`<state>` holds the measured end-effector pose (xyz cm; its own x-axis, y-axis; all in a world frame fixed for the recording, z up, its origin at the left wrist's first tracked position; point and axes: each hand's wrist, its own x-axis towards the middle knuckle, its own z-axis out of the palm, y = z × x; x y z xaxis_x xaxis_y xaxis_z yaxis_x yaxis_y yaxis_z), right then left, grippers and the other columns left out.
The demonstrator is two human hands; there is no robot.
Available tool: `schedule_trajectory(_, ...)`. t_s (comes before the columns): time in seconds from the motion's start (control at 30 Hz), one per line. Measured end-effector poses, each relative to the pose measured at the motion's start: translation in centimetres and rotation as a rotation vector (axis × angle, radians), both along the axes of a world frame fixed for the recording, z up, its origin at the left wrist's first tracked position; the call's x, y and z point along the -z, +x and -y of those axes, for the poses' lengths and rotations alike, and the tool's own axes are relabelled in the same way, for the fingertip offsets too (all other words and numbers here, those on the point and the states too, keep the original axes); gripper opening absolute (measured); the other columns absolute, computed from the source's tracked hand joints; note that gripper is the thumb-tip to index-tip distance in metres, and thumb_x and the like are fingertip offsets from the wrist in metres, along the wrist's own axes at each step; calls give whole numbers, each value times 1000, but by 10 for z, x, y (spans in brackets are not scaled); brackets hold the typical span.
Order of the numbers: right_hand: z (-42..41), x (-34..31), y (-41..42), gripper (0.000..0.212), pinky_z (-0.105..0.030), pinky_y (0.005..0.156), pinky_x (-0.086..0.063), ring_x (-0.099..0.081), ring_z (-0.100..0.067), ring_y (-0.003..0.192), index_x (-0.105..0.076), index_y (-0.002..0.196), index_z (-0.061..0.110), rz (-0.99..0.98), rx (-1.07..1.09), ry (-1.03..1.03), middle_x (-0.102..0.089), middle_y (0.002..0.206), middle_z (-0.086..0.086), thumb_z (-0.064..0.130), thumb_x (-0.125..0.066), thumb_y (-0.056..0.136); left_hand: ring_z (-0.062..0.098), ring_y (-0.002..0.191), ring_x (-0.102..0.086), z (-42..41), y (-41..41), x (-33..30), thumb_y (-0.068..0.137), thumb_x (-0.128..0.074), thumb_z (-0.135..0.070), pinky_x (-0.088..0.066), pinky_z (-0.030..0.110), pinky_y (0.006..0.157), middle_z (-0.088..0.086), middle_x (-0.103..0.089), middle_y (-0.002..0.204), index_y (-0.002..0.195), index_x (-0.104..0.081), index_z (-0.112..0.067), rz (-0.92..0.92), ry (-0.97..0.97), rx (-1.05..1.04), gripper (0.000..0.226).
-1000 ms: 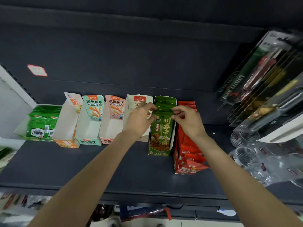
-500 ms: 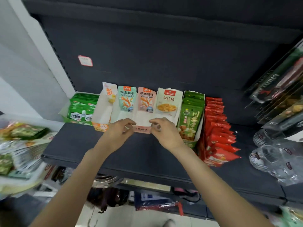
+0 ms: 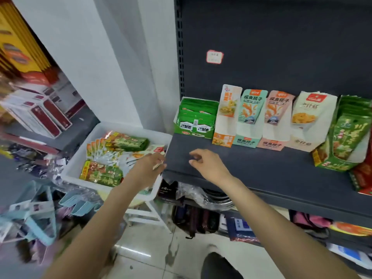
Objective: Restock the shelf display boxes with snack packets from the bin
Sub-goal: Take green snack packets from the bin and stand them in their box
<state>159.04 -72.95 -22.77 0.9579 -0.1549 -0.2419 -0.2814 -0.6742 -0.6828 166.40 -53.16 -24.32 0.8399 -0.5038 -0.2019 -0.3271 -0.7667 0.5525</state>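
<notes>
A: White plastic bin point(image 3: 94, 135) sits left of the dark grey metal shelf point(image 3: 261, 170), just beside its end. Your left hand point(image 3: 147, 168) is reaching down into it.

B: What's the left grip doing?

A: Fingers lie over the pale foil snack packets point(image 3: 104, 156), and a thin pale edge shows at the fingertips. Blurred though, so you cannot tell whether it holds one.

B: And your right hand point(image 3: 209, 164)?

A: Over the bare front of the shelf, fingers loosely curled, grip holding nothing.

B: What's in the bin?

A: Green printed snack packets point(image 3: 128, 142) piled at the back, a green-and-orange packet point(image 3: 100, 173) at the front, pale ones fanned between.

B: Display boxes?

A: Row along the shelf back, touching side by side. Green cardboard box point(image 3: 193, 121) at the left, full of green sachets. Then an orange-and-white box point(image 3: 226, 121), a teal box point(image 3: 249, 121), a pink box point(image 3: 275, 125) and a cream box point(image 3: 304, 125); these four look hollow. Large green box point(image 3: 346, 135) at the right holds green packets. Red packets point(image 3: 362, 176) at the frame's edge, partly cut off.
</notes>
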Motion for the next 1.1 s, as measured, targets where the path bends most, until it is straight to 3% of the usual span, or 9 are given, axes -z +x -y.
schedule_trajectory(0.2,-56,8,63,32,-31,91,-43,-57,-22,107,-58,125,15,18,-47,29,-60,119,-8,21,-55,94,21,106,-58,-56,54,14,93,-56,-21,-42,25,83,6,-60,121,121,-58,-13,30,35,-69,29)
schedule_trajectory(0.33,-81,26,111,33,-29,90,-44,-58,-22,108,-56,126,13,3,-59,59,-62,118,-8,19,-53,94,25,112,-54,-80,92,25,94,-54,-23,-42,33,89,8,-57,126,124,-56,-13,72,50,-146,31)
schedule_trajectory(0.47,-99,47,143,37,-28,92,-41,-53,-21,115,-50,132,13,-66,-41,105,-56,127,-8,19,-51,95,28,103,-56,-95,125,41,95,-54,-22,-42,32,82,11,-54,127,124,-55,-14,64,51,-199,31)
schedule_trajectory(0.57,-111,61,158,40,-36,99,-41,-52,-25,119,-46,135,13,-120,-6,106,-54,132,-10,20,-51,96,30,112,-51,-101,142,56,94,-53,-24,-42,37,90,9,-49,132,127,-52,-15,23,99,-165,34)
schedule_trajectory(0.63,-118,68,167,43,-34,100,-40,-52,-25,120,-43,138,13,-160,21,107,-51,136,-9,19,-51,95,30,118,-47,-105,154,65,94,-54,-26,-41,39,94,8,-46,135,129,-50,-17,-10,112,-143,37)
schedule_trajectory(0.73,-127,77,179,47,-21,83,-39,-57,-23,113,-39,142,15,-216,58,96,-51,137,-7,19,-51,96,30,129,-37,-115,176,76,93,-56,-27,-35,40,103,8,-40,143,137,-42,-18,-40,152,-125,48)
schedule_trajectory(0.87,-144,88,198,50,-26,96,-37,-50,-22,123,-37,144,13,-252,175,134,-50,139,-7,19,-51,96,28,143,-16,-135,207,91,90,-57,-36,-21,47,115,1,-20,156,147,-26,-23,-12,209,57,66)
schedule_trajectory(0.97,-159,95,211,48,-31,103,-39,-51,-22,123,-41,141,11,-262,279,171,-52,137,-7,17,-51,95,24,146,-2,-146,225,100,92,-51,-43,-10,44,118,-2,-6,159,150,-15,-25,-13,290,255,70)
schedule_trajectory(1.1,-173,101,221,30,-34,94,-45,-58,-25,111,-60,122,8,-231,390,88,-63,121,-10,14,-52,93,20,146,5,-158,232,105,95,-44,-43,-7,44,119,-1,2,159,151,-5,-26,33,438,467,70)
